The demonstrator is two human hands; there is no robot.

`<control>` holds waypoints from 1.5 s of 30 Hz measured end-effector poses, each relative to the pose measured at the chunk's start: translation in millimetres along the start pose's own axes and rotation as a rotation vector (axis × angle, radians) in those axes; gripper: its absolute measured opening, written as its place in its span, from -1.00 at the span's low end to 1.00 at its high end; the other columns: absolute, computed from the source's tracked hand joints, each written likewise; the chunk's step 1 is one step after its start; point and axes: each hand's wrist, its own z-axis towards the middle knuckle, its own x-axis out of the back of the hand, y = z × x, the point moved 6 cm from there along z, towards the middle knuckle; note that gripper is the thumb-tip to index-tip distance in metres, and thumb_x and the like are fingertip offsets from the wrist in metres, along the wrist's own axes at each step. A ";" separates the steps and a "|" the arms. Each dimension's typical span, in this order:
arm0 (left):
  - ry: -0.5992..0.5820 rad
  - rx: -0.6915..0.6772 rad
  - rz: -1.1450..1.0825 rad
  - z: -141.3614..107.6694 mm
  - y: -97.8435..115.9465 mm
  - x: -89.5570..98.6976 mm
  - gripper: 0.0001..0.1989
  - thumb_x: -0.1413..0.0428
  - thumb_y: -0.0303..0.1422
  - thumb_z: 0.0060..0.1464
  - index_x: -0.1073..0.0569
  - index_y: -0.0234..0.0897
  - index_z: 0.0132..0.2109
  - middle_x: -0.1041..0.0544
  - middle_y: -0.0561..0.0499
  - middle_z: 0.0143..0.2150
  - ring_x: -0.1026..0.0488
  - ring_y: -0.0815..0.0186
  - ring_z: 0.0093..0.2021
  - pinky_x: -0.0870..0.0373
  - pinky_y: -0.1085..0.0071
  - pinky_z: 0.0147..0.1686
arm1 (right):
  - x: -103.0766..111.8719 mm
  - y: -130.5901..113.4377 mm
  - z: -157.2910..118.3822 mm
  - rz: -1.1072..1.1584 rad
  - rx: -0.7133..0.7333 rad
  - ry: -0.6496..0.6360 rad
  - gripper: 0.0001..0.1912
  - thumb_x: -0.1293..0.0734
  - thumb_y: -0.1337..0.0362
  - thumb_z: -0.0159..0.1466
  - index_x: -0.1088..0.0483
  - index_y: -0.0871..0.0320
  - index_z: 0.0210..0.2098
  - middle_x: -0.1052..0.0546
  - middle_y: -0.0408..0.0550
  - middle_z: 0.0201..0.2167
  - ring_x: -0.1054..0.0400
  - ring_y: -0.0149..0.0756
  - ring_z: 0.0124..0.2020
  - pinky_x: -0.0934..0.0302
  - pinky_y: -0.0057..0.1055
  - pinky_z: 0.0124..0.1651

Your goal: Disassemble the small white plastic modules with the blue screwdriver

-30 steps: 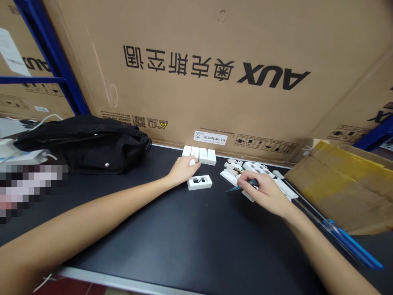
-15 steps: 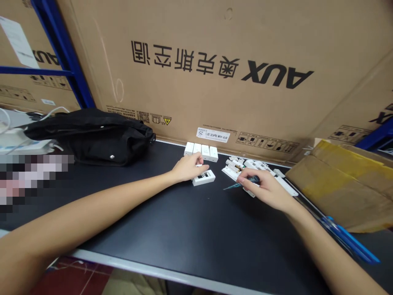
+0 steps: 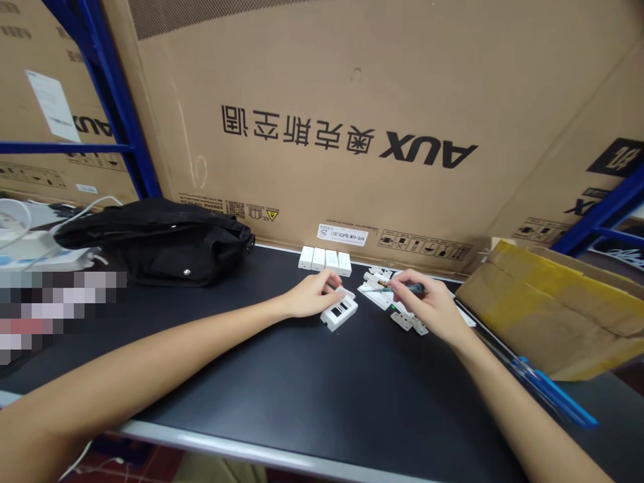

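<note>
A large AUX carton [image 3: 322, 87], printed upside down, is stood behind a black workbench top [image 3: 302, 396], with a blue steel rack [image 3: 108, 100] seen at its left. A black fabric bag [image 3: 155, 245] is laid at the bench's far left, a white cable [image 3: 85, 211] is seen behind it, and a folded cardboard sheet [image 3: 548, 315] marked with yellow is leaned at the right, just above a blue strip [image 3: 556, 396]

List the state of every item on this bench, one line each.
Left hand, resting on the faceplate
White plastic faceplate, lying flat on the bench
Right hand, gripping the screwdriver
Screwdriver, held, tip pointing left
Four white blocks, side by side in a row
Black bag, lying slumped
</note>
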 end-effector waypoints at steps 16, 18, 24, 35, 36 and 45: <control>-0.101 -0.244 0.421 -5.0 16.9 -9.8 -0.75 0.03 -0.41 0.23 -0.47 -0.19 -0.02 -0.54 0.00 -0.07 -0.49 0.31 -0.09 -0.41 0.42 -0.13 | -14.3 3.0 0.8 -0.044 0.054 -0.069 -0.82 -0.26 0.12 0.37 -0.29 0.08 -0.13 -0.56 -0.08 -0.35 -0.42 -0.30 -0.39 -0.23 -0.39 -0.39; 0.001 -0.149 0.536 -4.0 12.5 -2.3 -0.82 -0.01 -0.42 0.16 -0.47 -0.15 -0.14 -0.54 0.07 -0.14 -0.49 0.32 -0.16 -0.40 0.42 -0.23 | -22.4 -4.4 -1.5 -0.019 0.099 -0.147 -0.76 -0.21 0.13 0.40 -0.32 0.07 -0.01 -0.56 -0.08 -0.32 -0.44 -0.29 -0.36 -0.26 -0.39 -0.36; 0.353 0.069 0.713 3.2 -12.1 45.7 -0.88 0.04 -0.40 0.15 -0.37 -0.19 -0.19 -0.46 -0.03 -0.13 -0.42 0.15 -0.08 -0.39 0.24 -0.22 | -51.7 -24.8 -9.7 -0.006 0.213 -0.263 -0.68 -0.13 0.21 0.46 -0.36 0.03 0.12 -0.57 -0.04 -0.08 -0.47 -0.29 -0.15 -0.31 -0.30 -0.05; 0.397 0.155 0.798 9.7 -34.3 62.8 -0.77 -0.06 -0.15 0.14 -0.29 -0.18 -0.16 -0.34 -0.09 0.04 -0.32 0.11 0.09 -0.47 0.19 -0.14 | -40.8 0.7 -2.6 -0.272 0.128 -0.245 -0.71 -0.14 0.21 0.42 -0.35 0.03 0.06 -0.60 -0.04 -0.08 -0.50 -0.18 -0.13 -0.31 -0.22 -0.05; 0.387 0.148 0.796 9.7 -33.5 61.8 -0.75 -0.05 -0.13 0.14 -0.28 -0.18 -0.14 -0.35 -0.09 0.06 -0.32 0.11 0.09 -0.47 0.19 -0.13 | -39.7 1.0 -2.5 -0.273 0.125 -0.234 -0.71 -0.13 0.22 0.42 -0.34 0.04 0.07 -0.61 -0.04 -0.10 -0.50 -0.18 -0.14 -0.31 -0.23 -0.06; 0.393 0.152 0.807 7.3 -28.6 60.0 -0.76 -0.02 -0.17 0.19 -0.31 -0.10 -0.03 -0.35 -0.06 0.02 -0.30 0.10 0.10 -0.47 0.19 -0.16 | -44.7 -5.7 -4.3 -0.327 0.128 -0.268 -0.72 -0.09 0.27 0.42 -0.33 0.06 0.03 -0.62 -0.05 -0.15 -0.50 -0.18 -0.17 -0.30 -0.23 -0.10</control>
